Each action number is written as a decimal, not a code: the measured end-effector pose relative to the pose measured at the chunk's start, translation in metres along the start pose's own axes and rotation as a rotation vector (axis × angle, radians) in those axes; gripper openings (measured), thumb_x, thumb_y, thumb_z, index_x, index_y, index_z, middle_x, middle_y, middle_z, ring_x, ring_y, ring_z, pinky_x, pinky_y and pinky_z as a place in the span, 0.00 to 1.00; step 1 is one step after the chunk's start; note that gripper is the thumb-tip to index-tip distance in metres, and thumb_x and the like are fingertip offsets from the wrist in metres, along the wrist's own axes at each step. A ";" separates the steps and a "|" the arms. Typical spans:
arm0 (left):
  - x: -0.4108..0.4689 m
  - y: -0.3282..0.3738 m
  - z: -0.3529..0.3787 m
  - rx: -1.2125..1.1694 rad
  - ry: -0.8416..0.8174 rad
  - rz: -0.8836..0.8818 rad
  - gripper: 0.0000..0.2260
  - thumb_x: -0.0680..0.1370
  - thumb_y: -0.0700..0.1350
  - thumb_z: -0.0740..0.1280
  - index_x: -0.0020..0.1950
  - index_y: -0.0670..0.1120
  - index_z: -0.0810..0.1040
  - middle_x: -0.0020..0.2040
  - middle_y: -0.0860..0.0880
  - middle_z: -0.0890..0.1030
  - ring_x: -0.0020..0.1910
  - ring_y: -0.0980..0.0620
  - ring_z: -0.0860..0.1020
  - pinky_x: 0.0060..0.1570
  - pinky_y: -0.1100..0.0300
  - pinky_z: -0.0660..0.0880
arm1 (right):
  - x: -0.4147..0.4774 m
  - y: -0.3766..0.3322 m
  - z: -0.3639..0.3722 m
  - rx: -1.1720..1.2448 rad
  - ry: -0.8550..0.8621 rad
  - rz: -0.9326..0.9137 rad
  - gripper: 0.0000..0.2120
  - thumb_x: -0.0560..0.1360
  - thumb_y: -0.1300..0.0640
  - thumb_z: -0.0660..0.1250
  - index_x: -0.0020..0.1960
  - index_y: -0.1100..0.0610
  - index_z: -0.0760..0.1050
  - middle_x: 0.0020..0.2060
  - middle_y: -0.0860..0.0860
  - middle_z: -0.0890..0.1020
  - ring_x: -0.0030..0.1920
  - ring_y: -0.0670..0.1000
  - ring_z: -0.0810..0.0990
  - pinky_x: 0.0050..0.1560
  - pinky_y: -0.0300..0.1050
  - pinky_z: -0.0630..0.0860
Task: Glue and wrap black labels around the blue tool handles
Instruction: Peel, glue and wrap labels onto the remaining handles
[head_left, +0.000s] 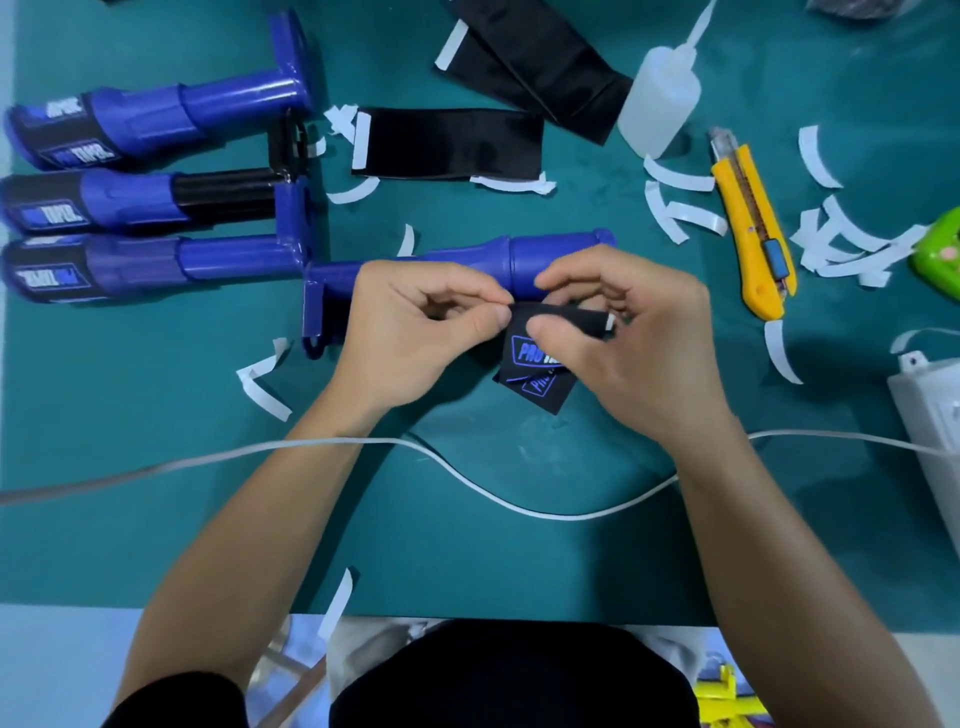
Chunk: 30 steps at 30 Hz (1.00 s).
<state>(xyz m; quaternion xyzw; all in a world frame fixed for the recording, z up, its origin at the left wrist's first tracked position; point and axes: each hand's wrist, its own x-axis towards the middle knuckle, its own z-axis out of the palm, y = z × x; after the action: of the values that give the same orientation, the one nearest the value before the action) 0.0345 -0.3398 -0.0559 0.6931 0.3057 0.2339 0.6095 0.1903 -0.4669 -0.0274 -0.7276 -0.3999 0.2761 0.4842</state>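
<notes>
A bare blue tool handle (498, 260) lies across the green mat just beyond my hands. In front of it I hold a black label (535, 358) printed in blue and white. My left hand (415, 332) pinches the label's upper left edge. My right hand (628, 338) pinches its top right, where a white strip end shows. Three blue handles with black labels wrapped on them (104, 202) lie at the far left. More black labels (452, 145) lie at the back.
A clear glue bottle (660, 98) stands at the back right beside a yellow utility knife (753, 228). Several white backing strips (841, 244) litter the mat. A white cable (467, 478) crosses in front of my arms. A white box (930, 405) and a green object (940, 254) sit at the right edge.
</notes>
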 end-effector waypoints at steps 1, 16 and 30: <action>-0.001 0.000 0.001 0.033 -0.022 0.013 0.07 0.73 0.39 0.77 0.45 0.51 0.87 0.38 0.60 0.86 0.35 0.58 0.80 0.40 0.63 0.77 | -0.001 -0.001 0.000 -0.091 0.011 -0.067 0.06 0.70 0.61 0.77 0.46 0.55 0.85 0.40 0.46 0.86 0.40 0.47 0.84 0.44 0.41 0.79; -0.005 0.007 0.003 0.362 -0.057 0.216 0.09 0.72 0.33 0.75 0.40 0.47 0.85 0.37 0.57 0.83 0.37 0.53 0.81 0.42 0.60 0.76 | -0.006 0.001 0.014 -0.223 -0.110 -0.051 0.06 0.75 0.63 0.69 0.39 0.57 0.79 0.31 0.50 0.78 0.40 0.51 0.70 0.50 0.39 0.66; -0.005 0.008 0.001 0.286 -0.207 0.147 0.06 0.76 0.37 0.71 0.44 0.48 0.80 0.39 0.55 0.79 0.39 0.57 0.76 0.44 0.62 0.72 | -0.009 0.004 0.025 0.240 -0.129 0.169 0.08 0.71 0.64 0.68 0.35 0.55 0.78 0.26 0.47 0.71 0.29 0.47 0.64 0.32 0.41 0.63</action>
<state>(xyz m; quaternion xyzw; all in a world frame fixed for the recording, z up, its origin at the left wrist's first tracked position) 0.0325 -0.3446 -0.0474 0.8134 0.2201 0.1593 0.5144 0.1671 -0.4627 -0.0402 -0.6764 -0.3317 0.4077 0.5160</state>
